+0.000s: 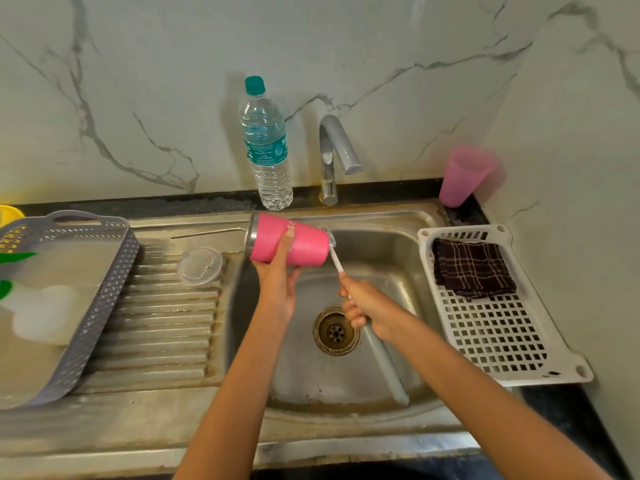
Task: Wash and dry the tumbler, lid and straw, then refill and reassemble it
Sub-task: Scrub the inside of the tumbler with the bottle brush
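Observation:
My left hand (280,282) grips the pink tumbler (304,242), held on its side over the sink basin with its steel rim facing left. My right hand (363,311) holds the handle of a long bottle brush (335,252); its bristle head touches the tumbler's base at the right. The clear lid (200,265) lies on the ribbed drainboard to the left. The metal straw (207,233) lies behind it along the drainboard's back edge.
A water bottle (268,147) and the tap (332,157) stand behind the sink (398,375). A grey basket (104,289) sits left. At right is a white rack (502,334) with a dark checked cloth (472,268); a pink cup (464,176) stands in the corner.

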`<act>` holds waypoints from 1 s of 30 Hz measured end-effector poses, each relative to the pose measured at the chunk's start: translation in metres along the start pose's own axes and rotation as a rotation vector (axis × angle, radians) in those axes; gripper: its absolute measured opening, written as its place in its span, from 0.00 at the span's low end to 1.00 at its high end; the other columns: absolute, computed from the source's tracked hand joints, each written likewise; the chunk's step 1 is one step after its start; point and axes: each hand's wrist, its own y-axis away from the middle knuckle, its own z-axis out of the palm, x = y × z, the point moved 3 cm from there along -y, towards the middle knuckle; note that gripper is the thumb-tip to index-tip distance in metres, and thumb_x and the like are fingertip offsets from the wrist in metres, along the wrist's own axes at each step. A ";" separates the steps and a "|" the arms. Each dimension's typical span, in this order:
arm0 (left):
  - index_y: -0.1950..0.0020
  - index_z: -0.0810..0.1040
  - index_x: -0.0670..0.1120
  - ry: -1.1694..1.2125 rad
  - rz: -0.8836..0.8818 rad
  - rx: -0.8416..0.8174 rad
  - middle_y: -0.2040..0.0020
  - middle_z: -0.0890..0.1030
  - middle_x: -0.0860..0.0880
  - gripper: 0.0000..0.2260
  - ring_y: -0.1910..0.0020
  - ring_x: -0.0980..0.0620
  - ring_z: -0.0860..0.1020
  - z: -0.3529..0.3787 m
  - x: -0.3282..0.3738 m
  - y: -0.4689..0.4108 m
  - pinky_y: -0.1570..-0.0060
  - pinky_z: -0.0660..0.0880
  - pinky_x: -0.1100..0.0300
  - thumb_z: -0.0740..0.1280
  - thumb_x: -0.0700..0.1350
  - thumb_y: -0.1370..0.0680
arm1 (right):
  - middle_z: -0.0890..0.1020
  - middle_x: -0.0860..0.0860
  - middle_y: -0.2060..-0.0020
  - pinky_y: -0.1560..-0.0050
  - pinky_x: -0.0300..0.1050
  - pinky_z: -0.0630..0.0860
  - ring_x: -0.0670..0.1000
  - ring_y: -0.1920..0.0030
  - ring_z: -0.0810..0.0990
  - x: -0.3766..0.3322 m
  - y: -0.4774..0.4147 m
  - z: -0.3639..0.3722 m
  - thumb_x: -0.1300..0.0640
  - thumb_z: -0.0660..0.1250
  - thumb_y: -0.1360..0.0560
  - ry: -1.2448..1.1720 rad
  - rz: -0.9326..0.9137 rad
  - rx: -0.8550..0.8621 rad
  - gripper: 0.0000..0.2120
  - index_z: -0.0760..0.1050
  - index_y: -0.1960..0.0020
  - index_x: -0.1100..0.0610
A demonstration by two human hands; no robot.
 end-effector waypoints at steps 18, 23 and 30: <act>0.26 0.61 0.50 -0.631 0.470 0.189 0.33 0.72 0.52 0.42 0.40 0.61 0.74 -0.168 0.097 0.038 0.39 0.72 0.62 0.78 0.32 0.34 | 0.63 0.46 0.76 0.81 0.34 0.57 0.42 0.81 0.59 0.031 -0.004 0.006 0.52 0.53 0.18 0.211 -0.001 0.004 0.12 0.66 0.57 0.56; 0.26 0.60 0.52 -0.676 0.464 0.249 0.31 0.71 0.51 0.44 0.35 0.53 0.73 -0.183 0.097 0.035 0.35 0.71 0.54 0.81 0.38 0.35 | 0.65 0.48 0.72 0.81 0.34 0.59 0.42 0.81 0.61 0.029 0.002 0.010 0.53 0.55 0.18 0.273 -0.023 -0.004 0.08 0.67 0.52 0.56; 0.26 0.53 0.54 -0.728 0.463 0.269 0.29 0.67 0.49 0.48 0.34 0.51 0.71 -0.188 0.098 0.029 0.35 0.71 0.53 0.81 0.39 0.36 | 0.66 0.48 0.72 0.80 0.34 0.60 0.42 0.80 0.61 0.029 0.002 0.011 0.52 0.55 0.18 0.274 -0.035 0.000 0.08 0.67 0.51 0.56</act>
